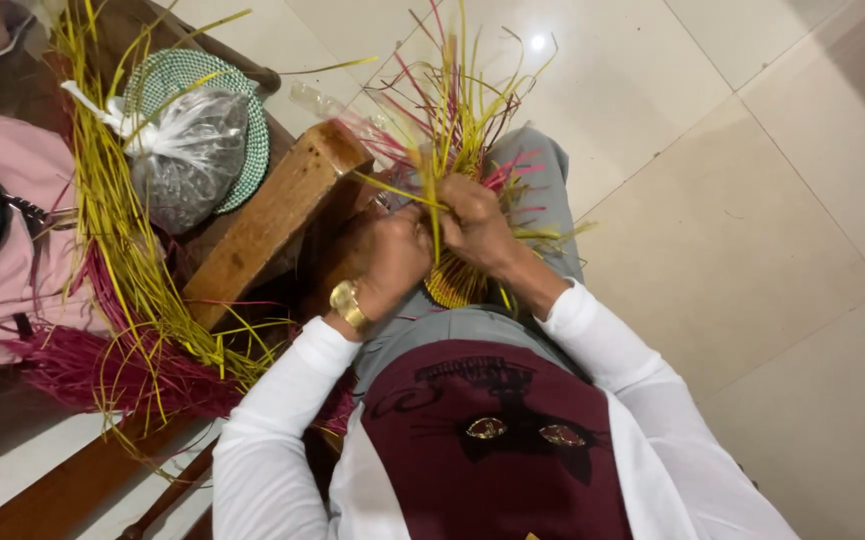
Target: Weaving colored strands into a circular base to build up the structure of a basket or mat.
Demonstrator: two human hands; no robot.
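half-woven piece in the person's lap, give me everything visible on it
The woven piece sits on the person's lap over grey trousers, mostly hidden behind both hands. Its finished part shows as a tight yellow weave, curved at the lower edge. Loose yellow and pink-red strands, thin and stiff like dyed grass or straw, fan upward and outward from it, unwoven. The left hand and right hand close on it from above, pinching strands. Its full shape cannot be told.
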